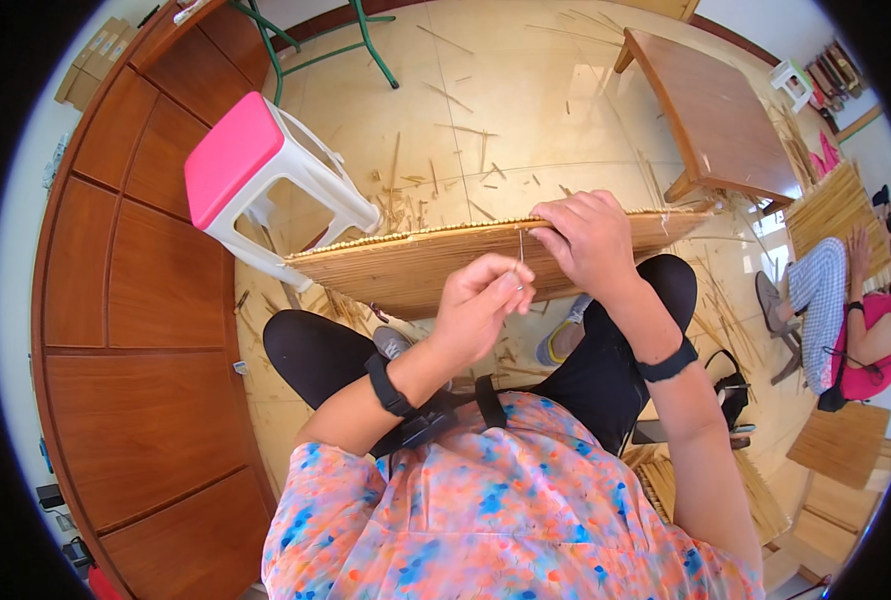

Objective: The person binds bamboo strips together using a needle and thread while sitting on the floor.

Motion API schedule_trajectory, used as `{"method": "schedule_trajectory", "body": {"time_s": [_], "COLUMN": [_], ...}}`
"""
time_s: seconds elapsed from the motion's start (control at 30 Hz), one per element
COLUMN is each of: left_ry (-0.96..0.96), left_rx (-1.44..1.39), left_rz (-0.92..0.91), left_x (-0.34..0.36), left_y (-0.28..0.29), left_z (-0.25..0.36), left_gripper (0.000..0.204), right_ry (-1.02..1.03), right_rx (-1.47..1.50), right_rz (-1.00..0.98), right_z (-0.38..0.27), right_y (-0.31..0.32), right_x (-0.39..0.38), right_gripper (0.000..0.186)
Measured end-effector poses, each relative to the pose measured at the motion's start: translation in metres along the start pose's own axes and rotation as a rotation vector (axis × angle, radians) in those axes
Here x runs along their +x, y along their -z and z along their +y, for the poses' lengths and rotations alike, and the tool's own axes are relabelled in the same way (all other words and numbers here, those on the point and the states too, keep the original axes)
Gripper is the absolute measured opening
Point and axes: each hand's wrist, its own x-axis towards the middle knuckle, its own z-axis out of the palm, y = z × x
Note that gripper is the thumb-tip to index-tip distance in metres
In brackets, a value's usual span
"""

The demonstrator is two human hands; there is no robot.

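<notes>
A stiff mat of thin tan reeds or straw (396, 270) stands on edge across my knees, with a knotted, beaded-looking rim along its top. My right hand (591, 235) grips that top rim right of the middle, thumb on the near face and fingers over the far side. Just below and left of it, my left hand (481, 305) is closed in a pinch. A thin pale cord (522, 247) runs from the rim down into its fingertips. Whether a needle is also between them is too small to tell.
To the left are a stool with a pink seat (236, 155) and brown wooden cabinets (166, 270). A low wooden table (711, 110) stands at the far right. Straw scraps (401, 175) litter the tiled floor. Another person in pink (871, 335) sits at right beside a similar mat (831, 220).
</notes>
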Motion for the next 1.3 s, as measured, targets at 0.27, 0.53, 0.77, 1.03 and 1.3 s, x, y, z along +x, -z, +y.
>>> {"method": "schedule_trajectory", "body": {"time_s": [0.27, 0.53, 0.77, 1.03, 1.3], "left_ry": [-0.044, -0.391, -0.259, -0.036, -0.208], "left_rx": [0.188, 0.880, 1.318, 1.084, 1.364], "left_rz": [-0.099, 0.226, 0.397, 0.482, 0.517], "left_x": [-0.025, -0.006, 0.001, 0.015, 0.012], "left_y": [0.019, 0.003, -0.007, -0.005, -0.015], "left_z": [-0.005, 0.051, 0.048, 0.028, 0.029], "left_gripper": [0.015, 0.010, 0.007, 0.014, 0.021], "right_ry": [-0.037, -0.040, -0.073, -0.074, -0.103], "right_rx": [0.003, 0.030, 0.097, 0.123, 0.082], "right_rz": [0.047, -0.064, -0.148, -0.112, -0.104], "right_z": [-0.024, -0.003, 0.006, 0.017, 0.026], "right_y": [-0.003, -0.003, -0.004, -0.013, -0.021], "right_x": [-0.008, 0.015, 0.028, 0.033, 0.040], "right_gripper": [0.029, 0.026, 0.021, 0.018, 0.018]}}
